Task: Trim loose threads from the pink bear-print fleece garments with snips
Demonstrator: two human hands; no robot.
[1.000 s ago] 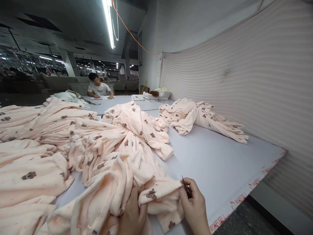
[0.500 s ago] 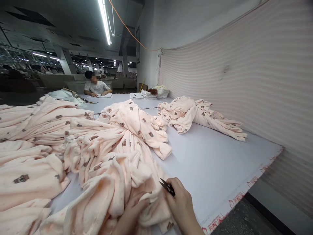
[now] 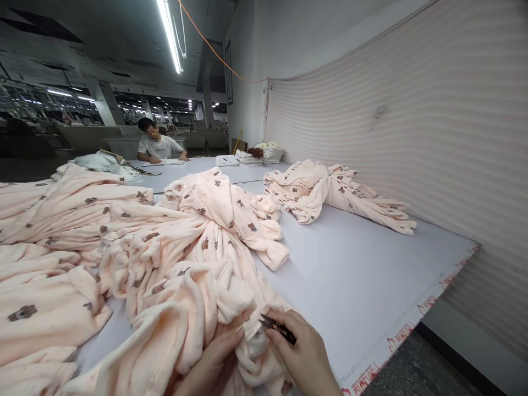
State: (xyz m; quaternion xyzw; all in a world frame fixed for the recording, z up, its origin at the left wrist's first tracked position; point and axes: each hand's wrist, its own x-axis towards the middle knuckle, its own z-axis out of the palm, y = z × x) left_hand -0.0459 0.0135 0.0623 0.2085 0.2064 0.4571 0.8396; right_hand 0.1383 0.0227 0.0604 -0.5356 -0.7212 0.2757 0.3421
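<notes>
Pale pink plush garments point(image 3: 225, 206) printed with small brown bears lie heaped across the left and middle of the table. At the near edge, my left hand point(image 3: 220, 352) is closed on a fold of one garment point(image 3: 165, 330), its fingers partly hidden in the cloth. Just to its right, my right hand point(image 3: 301, 349) grips small black thread snips point(image 3: 280, 329) whose pointed tips face left. The tips are close to the fold beside my left thumb; I cannot tell whether they touch it.
A separate pink garment point(image 3: 305, 190) lies farther back on the pale table point(image 3: 350, 275). Stacks of folded white cloth point(image 3: 249, 158) stand at the far end, where a person point(image 3: 160, 147) works. A striped fabric sheet point(image 3: 391, 137) hangs along the right side.
My right hand has tilted and the snips have come lower and left, nearer the held fold. My left hand has shifted slightly left. The view has turned slightly.
</notes>
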